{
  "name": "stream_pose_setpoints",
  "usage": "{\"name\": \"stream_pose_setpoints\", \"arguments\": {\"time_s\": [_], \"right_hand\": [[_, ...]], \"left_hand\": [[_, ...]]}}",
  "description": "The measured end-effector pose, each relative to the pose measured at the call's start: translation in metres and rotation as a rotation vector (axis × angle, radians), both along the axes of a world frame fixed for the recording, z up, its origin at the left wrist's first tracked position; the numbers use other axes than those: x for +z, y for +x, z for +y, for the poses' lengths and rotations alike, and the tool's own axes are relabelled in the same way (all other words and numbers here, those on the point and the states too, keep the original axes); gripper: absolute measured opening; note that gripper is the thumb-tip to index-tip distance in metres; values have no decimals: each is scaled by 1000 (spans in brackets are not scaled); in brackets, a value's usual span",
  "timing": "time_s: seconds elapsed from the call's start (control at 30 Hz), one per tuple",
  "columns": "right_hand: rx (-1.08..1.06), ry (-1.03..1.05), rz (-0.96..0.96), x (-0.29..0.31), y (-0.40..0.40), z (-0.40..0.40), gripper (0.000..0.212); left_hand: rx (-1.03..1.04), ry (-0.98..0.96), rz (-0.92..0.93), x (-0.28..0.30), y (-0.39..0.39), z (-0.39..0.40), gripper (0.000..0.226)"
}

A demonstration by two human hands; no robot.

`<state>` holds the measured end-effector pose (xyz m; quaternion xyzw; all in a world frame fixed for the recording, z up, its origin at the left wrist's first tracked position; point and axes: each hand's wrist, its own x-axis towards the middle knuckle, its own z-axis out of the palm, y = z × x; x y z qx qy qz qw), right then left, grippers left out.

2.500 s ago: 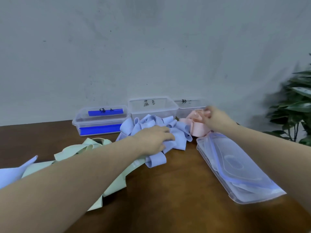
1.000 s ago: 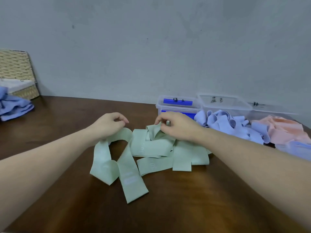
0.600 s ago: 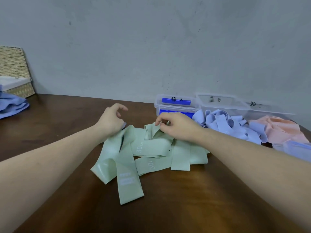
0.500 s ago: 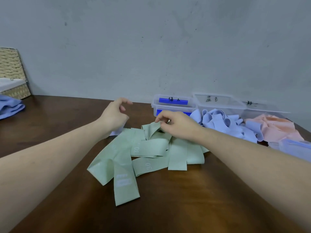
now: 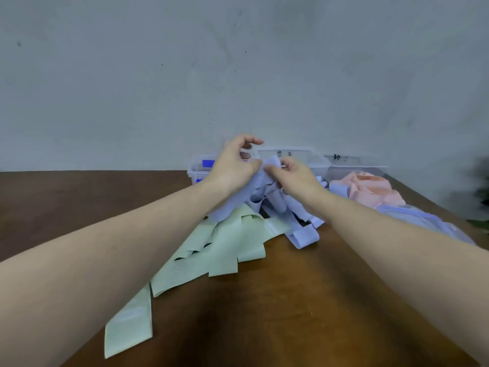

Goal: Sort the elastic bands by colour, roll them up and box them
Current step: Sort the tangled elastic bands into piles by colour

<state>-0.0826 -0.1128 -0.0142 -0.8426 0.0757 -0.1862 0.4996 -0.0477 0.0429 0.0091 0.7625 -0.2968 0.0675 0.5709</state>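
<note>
I pinch one blue band point(image 5: 260, 178) between my left hand point(image 5: 232, 168) and right hand point(image 5: 297, 178); keeping its edges square should help it roll tight.

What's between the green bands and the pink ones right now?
The blue bands, heaped between the green bands and pink bands in the head view; both hands grip one.

Plain room: wooden table point(image 5: 264, 313), bare wall point(image 5: 238, 75)
</note>
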Motion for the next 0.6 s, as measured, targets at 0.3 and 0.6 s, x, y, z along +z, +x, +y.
{"name": "stream_pose_setpoints", "arguments": {"time_s": [0.3, 0.6], "right_hand": [[-377, -78, -107, 1, 1, -117, 12], [-34, -771, 406, -49, 13, -107, 44]], "left_hand": [[-258, 544, -404, -60, 2, 3, 26], [-100, 1049, -542, -83, 21, 47, 37]]}}
